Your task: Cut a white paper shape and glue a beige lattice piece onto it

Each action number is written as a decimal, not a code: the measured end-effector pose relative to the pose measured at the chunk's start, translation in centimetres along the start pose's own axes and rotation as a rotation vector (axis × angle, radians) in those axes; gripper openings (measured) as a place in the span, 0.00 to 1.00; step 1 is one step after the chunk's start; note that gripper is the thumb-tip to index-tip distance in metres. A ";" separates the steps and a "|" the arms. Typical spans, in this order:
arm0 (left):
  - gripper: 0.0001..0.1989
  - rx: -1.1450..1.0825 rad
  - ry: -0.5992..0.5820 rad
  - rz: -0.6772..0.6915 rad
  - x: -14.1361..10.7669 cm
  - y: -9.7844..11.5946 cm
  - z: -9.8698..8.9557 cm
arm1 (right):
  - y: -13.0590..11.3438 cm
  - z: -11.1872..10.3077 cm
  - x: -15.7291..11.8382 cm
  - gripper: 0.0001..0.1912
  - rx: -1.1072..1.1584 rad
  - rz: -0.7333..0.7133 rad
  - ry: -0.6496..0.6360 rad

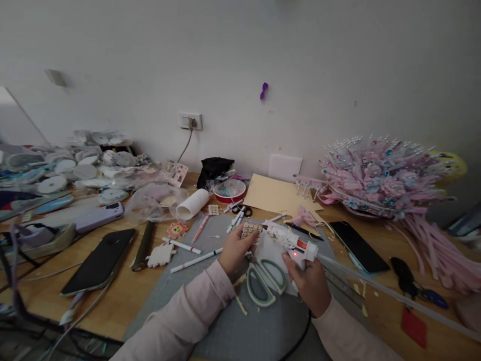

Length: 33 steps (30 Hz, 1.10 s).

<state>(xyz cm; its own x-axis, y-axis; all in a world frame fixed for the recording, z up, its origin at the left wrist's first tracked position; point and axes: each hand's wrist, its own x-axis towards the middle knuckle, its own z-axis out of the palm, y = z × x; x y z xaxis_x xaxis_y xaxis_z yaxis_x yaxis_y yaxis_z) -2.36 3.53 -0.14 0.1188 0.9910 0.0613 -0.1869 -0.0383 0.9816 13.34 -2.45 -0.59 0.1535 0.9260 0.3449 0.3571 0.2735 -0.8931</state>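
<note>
Right hand (pixel 310 281) grips glue gun (pixel 291 243), red lamp lit, nozzle by beaded piece (pixel 251 230) pinched in left hand (pixel 236 248), mid bench (pixel 112 306). Risk: hot tip burns fingers; glue drips on scissors (pixel 265 283).

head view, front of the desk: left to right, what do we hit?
Black phone → dark roll → left hand on a small beaded piece → scissors → right hand gripping the glue gun → second black phone.
</note>
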 end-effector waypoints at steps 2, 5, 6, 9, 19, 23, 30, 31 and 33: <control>0.15 0.001 0.008 -0.004 -0.1 0.2 0.1 | -0.1 0.0 0.0 0.13 0.000 0.003 -0.003; 0.14 0.016 0.017 -0.007 -0.1 0.4 0.1 | -0.2 -0.1 0.0 0.12 0.005 0.008 -0.010; 0.14 0.027 0.016 0.000 -0.1 0.4 0.1 | -0.3 -0.1 0.0 0.11 0.008 0.009 -0.011; 0.12 0.067 0.012 0.032 0.0 0.2 -0.1 | -0.4 -0.1 0.0 0.11 0.012 0.008 -0.010; 0.11 0.122 0.007 0.062 0.2 -0.5 -0.4 | -0.5 -0.1 0.0 0.13 0.016 0.023 -0.002; 0.11 0.146 -0.004 0.068 0.3 -0.5 -0.5 | -0.5 -0.1 0.0 0.12 0.005 0.047 0.002; 0.11 0.184 0.005 0.081 0.3 -0.5 -0.6 | -0.7 -0.2 0.0 0.13 0.000 0.047 -0.007; 0.10 0.197 0.003 0.084 0.3 -0.5 -0.6 | -0.7 -0.2 0.0 0.13 -0.002 0.045 -0.009; 0.09 0.217 -0.001 0.093 0.3 -0.6 -0.6 | -0.7 -0.2 0.0 0.13 -0.009 0.046 -0.006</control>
<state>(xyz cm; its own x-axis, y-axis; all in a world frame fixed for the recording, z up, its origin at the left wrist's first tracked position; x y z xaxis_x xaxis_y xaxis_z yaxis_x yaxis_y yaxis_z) -2.81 3.97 -0.78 0.1116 0.9818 0.1534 0.0168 -0.1562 0.9876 13.28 -2.69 0.10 0.1642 0.9390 0.3021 0.3582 0.2286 -0.9052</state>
